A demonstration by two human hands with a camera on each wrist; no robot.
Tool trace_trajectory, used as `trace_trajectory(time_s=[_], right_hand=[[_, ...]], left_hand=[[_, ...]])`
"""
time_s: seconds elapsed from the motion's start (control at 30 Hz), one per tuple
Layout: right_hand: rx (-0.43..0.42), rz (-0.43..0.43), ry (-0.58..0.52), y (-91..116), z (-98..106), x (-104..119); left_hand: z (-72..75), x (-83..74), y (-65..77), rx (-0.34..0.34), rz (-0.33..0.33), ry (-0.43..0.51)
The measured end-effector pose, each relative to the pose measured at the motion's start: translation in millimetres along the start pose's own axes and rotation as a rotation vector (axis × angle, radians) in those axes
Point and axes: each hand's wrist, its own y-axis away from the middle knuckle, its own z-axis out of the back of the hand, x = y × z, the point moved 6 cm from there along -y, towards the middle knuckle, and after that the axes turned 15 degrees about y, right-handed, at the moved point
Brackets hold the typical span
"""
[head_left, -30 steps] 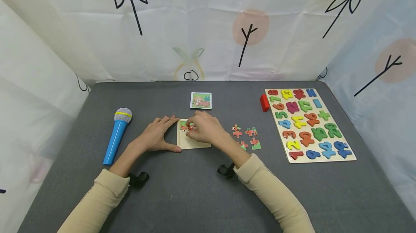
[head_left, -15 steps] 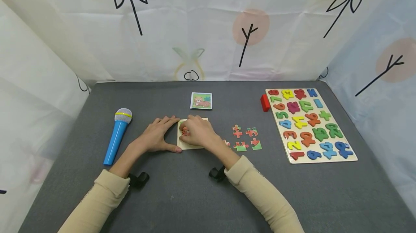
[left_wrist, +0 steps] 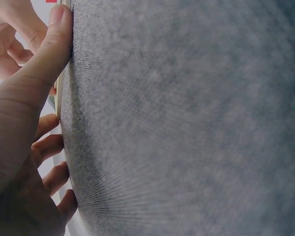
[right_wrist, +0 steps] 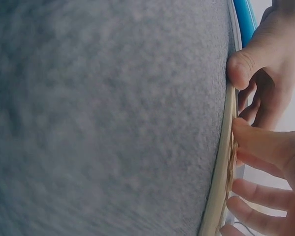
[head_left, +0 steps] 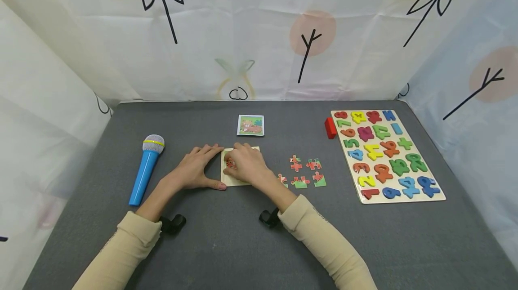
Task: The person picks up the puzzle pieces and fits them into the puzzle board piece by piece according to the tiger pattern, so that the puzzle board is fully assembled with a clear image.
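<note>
Lying flat on the dark grey table [head_left: 218,245], the puzzle board [head_left: 230,181] sits between the two hands, its edge met by the left hand [head_left: 198,168] at nine o'clock, while the right hand [head_left: 247,164] comes in from four o'clock and covers much of it. The left hand is spread, with its thumb touching the board's near corner, at about eight o'clock, and its forefinger at the far corner, near ten; it clasps nothing. The right hand's fingers are bent down over the board, and its thumb touches what lies there, though I cannot tell whether it pinches a piece. The hands are close together, one just beside the other. The board is thin, pale and square-cornered, with a bare cream strip on its near side; a reddish patch of puzzle [head_left: 231,163] with dark stripes shows at the right hand's thumb side, and the rest is hidden. At three o'clock from the board lie five loose pieces [head_left: 300,182], red and green with knobbed edges, one partly behind the right wrist. A small picture card [head_left: 250,125] lies at twelve, a blue microphone [head_left: 145,168] at nine beyond the left hand, and a colourful letter board [head_left: 440,196] farther out at three, with a red block [head_left: 330,128] beside it.
</note>
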Motion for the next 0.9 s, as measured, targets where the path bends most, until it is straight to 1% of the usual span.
trace_trajectory(time_s=[0.4, 0.57, 0.7, 0.9], right_hand=[[0.005, 0.017, 0.003, -0.2, 1.7, -0.8], [0.015, -0.002, -0.048, -1.5, 1.8, -1.7], [0.009, 0.014, -0.084, -2.9, 1.9, -0.7], [0.022, 0.034, -0.091, -2.2, 2.6, 1.5]], left_hand=[[-0.6, 1.3, 0.1, 0.002, 0.006, 0.008], [0.0, 0.3, 0.0, -0.002, -0.003, 0.002], [0.4, -0.1, -0.4, -0.007, -0.01, 0.002], [-0.6, 0.1, -0.3, 0.0, -0.002, 0.007]])
